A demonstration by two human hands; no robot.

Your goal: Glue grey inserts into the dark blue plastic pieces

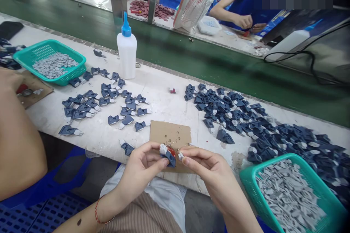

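My left hand [146, 163] pinches a dark blue part [170, 159] with a light grey piece [163, 149] at its upper end. Just to the right, my right hand [203, 160] holds a small light grey piece [181, 156] between thumb and fingertips, a short gap away from the blue part. Both hands are over the front of a brown cardboard piece [171, 129], where a red round item [172, 151] is partly hidden behind the blue part. Several tiny metal rings lie on the cardboard.
Many blue parts [235, 112] are heaped at the right, beside a green basket [247, 178] of grey pieces. More blue parts [84, 107], a white bottle [127, 56] and another green basket [76, 70] stand left. A person's arm [22, 134] is at the left edge.
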